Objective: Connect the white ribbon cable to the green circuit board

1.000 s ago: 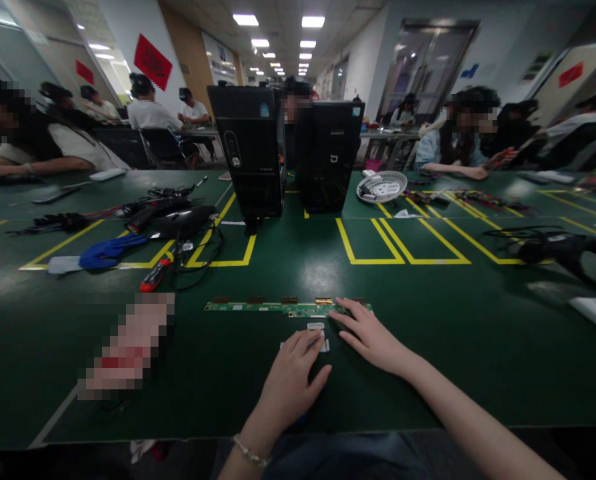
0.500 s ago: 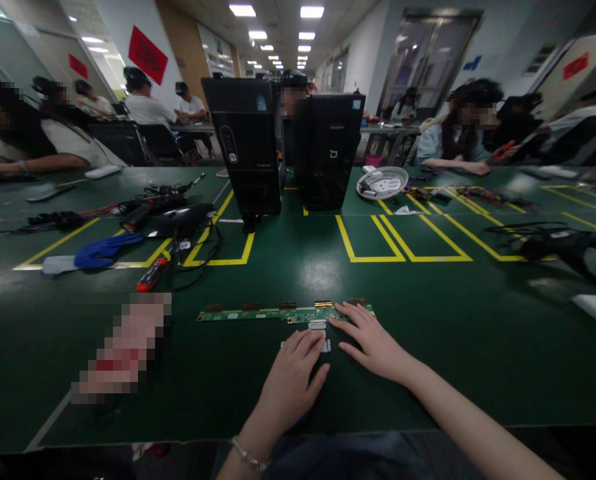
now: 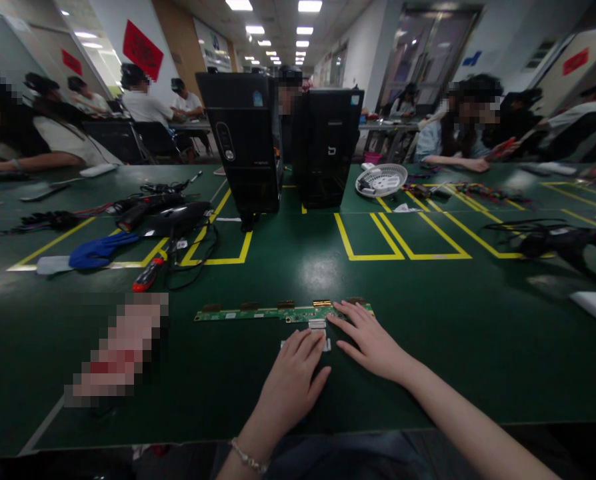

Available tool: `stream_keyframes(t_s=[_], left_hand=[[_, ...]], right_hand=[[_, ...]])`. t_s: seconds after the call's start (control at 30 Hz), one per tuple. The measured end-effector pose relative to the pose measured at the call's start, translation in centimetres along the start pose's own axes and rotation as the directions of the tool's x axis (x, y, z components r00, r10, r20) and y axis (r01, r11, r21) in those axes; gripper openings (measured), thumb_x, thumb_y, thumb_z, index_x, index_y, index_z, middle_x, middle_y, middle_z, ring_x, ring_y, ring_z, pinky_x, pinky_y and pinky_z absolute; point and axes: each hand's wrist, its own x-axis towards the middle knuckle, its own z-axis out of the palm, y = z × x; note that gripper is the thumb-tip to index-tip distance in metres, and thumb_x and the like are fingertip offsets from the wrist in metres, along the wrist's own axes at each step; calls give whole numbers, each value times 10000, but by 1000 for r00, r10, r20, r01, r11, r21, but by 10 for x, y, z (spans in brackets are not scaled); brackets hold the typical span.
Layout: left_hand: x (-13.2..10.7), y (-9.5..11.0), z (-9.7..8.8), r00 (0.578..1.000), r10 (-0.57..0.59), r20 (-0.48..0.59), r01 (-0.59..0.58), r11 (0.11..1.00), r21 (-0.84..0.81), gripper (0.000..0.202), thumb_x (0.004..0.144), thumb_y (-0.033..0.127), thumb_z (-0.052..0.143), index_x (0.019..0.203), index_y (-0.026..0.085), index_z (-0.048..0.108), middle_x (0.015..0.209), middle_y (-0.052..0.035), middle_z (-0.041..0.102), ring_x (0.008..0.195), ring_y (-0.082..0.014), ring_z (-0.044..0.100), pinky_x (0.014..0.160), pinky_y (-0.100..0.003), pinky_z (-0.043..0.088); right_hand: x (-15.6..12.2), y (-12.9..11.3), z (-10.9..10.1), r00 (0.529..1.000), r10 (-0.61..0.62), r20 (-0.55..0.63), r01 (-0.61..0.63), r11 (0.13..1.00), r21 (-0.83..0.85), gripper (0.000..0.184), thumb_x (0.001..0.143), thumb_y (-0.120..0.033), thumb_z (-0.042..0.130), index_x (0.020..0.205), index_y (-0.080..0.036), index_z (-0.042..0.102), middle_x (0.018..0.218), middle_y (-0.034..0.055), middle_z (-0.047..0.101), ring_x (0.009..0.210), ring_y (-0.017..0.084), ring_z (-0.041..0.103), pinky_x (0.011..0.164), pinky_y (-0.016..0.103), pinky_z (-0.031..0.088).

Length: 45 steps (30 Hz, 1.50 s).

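Observation:
A long narrow green circuit board (image 3: pixel 258 311) lies flat on the green table (image 3: pixel 428 333) in front of me. My right hand (image 3: pixel 371 341) rests flat, fingers spread, with its fingertips on the board's right end. My left hand (image 3: pixel 291 383) lies flat just below the board, fingers stretched over a small white ribbon connector piece (image 3: pixel 323 343) that sticks out from the board. A bracelet sits on my left wrist. Neither hand grips anything.
Two black computer towers (image 3: pixel 245 143) (image 3: pixel 328 147) stand behind. A red-handled screwdriver (image 3: pixel 145 277), blue glove (image 3: pixel 101 248), black tools and cables lie at left. A white fan grille (image 3: pixel 381 180) and cables sit at right. Other people sit at surrounding tables.
The camera view shifted slightly; the board's left end appears a little further left. Both hands stay in nearly the same place on the board and connector.

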Motion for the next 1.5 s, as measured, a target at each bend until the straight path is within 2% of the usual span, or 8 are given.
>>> stream_keyframes(t_s=[0.2, 0.63, 1.13, 1.5], left_hand=[[0, 2, -1, 1000, 28, -9, -28, 999, 25, 487, 945, 320, 516, 1402, 184, 417, 1404, -94, 514, 1312, -282, 422, 1094, -509, 359], [2, 5, -3, 1000, 7, 19, -8, 998, 68, 490, 943, 322, 527, 1391, 148, 434, 1411, -101, 509, 1298, -292, 430, 1090, -497, 362], [3, 7, 5, 999, -11, -44, 13, 999, 52, 430, 947, 287, 514, 1347, 136, 474, 1375, -107, 541, 1282, -288, 464, 1103, -502, 360], [5, 13, 10, 996, -25, -87, 31, 997, 71, 427, 941, 253, 511, 1334, 89, 473, 1331, -157, 573, 1270, -294, 499, 1082, -515, 398]], right_hand=[[1, 0, 0, 1000, 5, 15, -5, 1000, -5, 493, 963, -398, 432, 1434, -253, 428, 1525, 97, 338, 1415, 272, 271, 1141, 532, 260], [0, 2, 3, 1000, 2, 8, -2, 1000, -17, 495, 961, -400, 432, 1437, -265, 421, 1536, 77, 321, 1418, 264, 263, 1151, 523, 251], [1, 3, 2, 1000, -8, 10, 8, 1000, 3, 495, 957, -406, 446, 1432, -268, 431, 1527, 77, 339, 1417, 263, 268, 1149, 525, 255], [1, 3, 1, 1000, -10, 15, 10, 1000, 6, 492, 952, -400, 460, 1425, -266, 440, 1523, 77, 349, 1423, 253, 257, 1155, 515, 246]])
